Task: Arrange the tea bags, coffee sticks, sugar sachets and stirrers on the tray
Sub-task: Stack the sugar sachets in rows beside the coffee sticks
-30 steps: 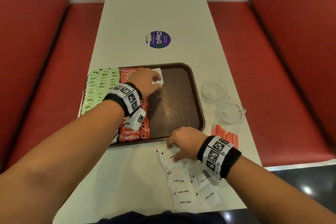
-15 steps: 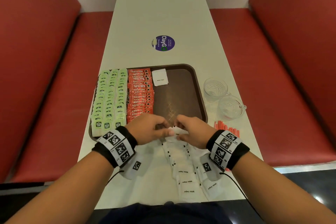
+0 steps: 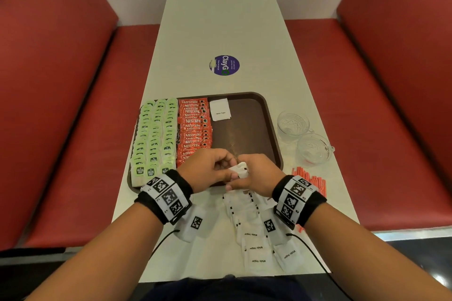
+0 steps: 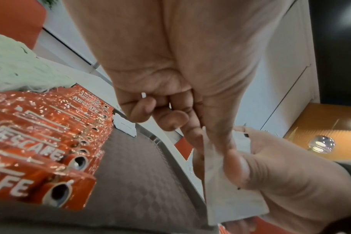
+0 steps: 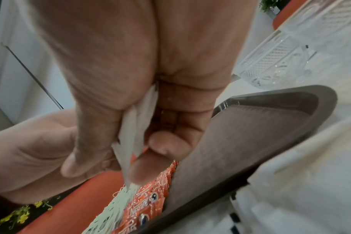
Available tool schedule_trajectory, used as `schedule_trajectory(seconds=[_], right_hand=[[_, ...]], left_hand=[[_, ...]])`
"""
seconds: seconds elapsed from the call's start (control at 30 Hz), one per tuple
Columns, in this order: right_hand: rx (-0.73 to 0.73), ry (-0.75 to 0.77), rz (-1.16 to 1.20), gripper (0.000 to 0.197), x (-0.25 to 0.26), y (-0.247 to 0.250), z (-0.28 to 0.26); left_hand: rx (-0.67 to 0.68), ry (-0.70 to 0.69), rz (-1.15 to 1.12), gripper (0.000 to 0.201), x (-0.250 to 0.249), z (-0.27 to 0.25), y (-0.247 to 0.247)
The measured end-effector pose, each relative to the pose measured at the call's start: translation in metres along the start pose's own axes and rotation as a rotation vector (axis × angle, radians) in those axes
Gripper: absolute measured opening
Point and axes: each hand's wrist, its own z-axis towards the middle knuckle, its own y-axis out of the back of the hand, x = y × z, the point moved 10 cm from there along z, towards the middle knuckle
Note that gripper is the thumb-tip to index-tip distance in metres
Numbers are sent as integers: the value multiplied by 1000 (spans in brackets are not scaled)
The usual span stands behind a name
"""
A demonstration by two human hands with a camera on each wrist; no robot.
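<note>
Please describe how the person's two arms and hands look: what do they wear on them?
Both forearms are bare, without sleeves. Each wrist carries a black band with white panels of black square-pattern markers, and a white block with one more marker hangs under it. A thin black cable leaves each block. The hands wear no gloves.

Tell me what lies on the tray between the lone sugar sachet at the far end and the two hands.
Head view: only bare brown tray between the placed sugar sachet and the hands.

Coffee sticks [image 3: 194,127] right of tea bags [image 3: 155,137]
</note>
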Motion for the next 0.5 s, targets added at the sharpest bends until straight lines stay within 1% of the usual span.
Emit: schedule_trajectory(seconds=[0.07, 0.1, 0.2, 0.23, 0.3, 0.33, 0.4, 0.47, 0.5], right_hand=[[0, 21, 38, 39, 4, 3, 1], [1, 35, 51, 35, 6, 5, 2], [30, 75, 138, 15, 12, 8, 4], [41, 81, 167, 11, 12, 9, 4], [51, 62, 212, 10, 12, 11, 8], [40, 46, 226, 10, 12, 13, 10], [-8, 7, 247, 19, 12, 19, 15], [-38, -21, 277, 24, 12, 24, 18], [-46, -23, 292, 25, 12, 26, 20]], left_hand=[[-24, 10, 10, 14, 2, 2, 6], [-41, 12, 26, 13, 2, 2, 10], [-102, 5, 49, 15, 1, 4, 23], [-131, 10, 34, 15, 1, 5, 28], [-183, 23, -16, 18, 4, 6, 36], [-185, 31, -15, 20, 5, 7, 38], [-140, 45, 53, 26, 10, 11, 36], [-98, 57, 98, 26, 14, 13, 33], [-98, 62, 89, 25, 14, 14, 33]])
